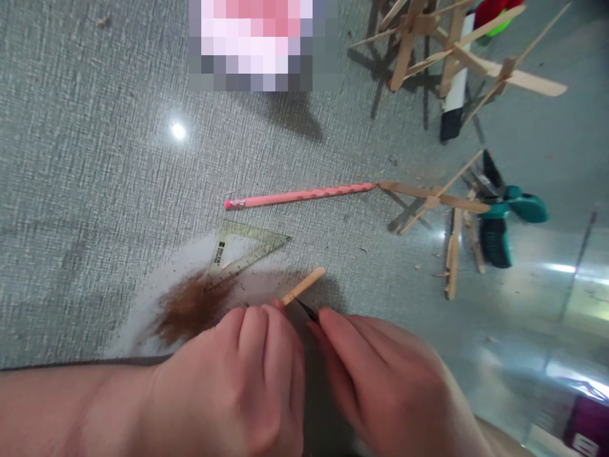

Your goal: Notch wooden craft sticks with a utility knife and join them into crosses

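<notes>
My left hand (252, 381) is closed around the lower end of a wooden craft stick (310, 280), whose rounded tip points up and to the right. Small marks show on the stick just beyond my fingers. In the pinched fingers of my right hand (390, 374) is a craft knife (307, 309); only its dark, pointed blade shows, with the tip at the stick's edge beside those marks. Its handle is hidden in my grip. Just beyond my left hand lies a clear triangular ruler (247, 233), near a patch of brown dust (185, 311).
A pink pencil (304, 194) lies beyond the ruler. To its right are a small stick assembly (432, 202), loose stick pieces (453, 254) and teal-handled pliers (495, 231). A larger stick frame (447, 54) stands at the upper right over a black-and-white tool (454, 105). A blurred-out object sits at the top.
</notes>
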Motion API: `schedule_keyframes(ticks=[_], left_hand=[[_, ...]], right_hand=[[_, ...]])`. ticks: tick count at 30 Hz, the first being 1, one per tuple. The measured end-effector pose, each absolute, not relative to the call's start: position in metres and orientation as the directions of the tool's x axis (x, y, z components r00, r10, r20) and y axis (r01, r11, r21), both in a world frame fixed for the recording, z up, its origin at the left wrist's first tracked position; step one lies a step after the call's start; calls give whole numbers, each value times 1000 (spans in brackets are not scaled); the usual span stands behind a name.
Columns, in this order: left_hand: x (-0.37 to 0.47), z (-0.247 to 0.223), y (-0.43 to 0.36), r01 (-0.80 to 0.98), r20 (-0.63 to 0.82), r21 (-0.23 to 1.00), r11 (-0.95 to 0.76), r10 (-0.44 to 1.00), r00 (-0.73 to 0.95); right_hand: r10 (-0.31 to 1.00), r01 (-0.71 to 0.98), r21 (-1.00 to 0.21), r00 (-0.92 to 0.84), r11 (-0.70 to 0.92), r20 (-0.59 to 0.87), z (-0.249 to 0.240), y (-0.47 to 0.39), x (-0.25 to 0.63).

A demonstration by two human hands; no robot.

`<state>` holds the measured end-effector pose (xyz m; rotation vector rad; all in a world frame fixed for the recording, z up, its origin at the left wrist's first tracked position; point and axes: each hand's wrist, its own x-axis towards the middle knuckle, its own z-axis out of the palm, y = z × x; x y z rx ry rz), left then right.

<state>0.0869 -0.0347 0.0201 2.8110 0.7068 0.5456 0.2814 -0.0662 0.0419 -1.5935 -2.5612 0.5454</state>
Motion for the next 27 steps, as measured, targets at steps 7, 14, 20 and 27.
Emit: schedule_keyframes(ticks=[7,14,20,27], left_hand=[[86,19,-34,411,306,273,-870,484,820],[86,20,-34,393,318,228,-891,450,835],[87,19,-41,442,333,136,-887,461,822],[87,20,-40,433,354,119,-894,446,822]], right_hand=[[873,850,-320,-474,418,-117,43,-65,280],[876,850,-324,-470,416,-108,41,-67,282],[881,856,-379,-440,351,-177,44,-66,282],[895,866,-378,-412,327,-172,48,-68,280]])
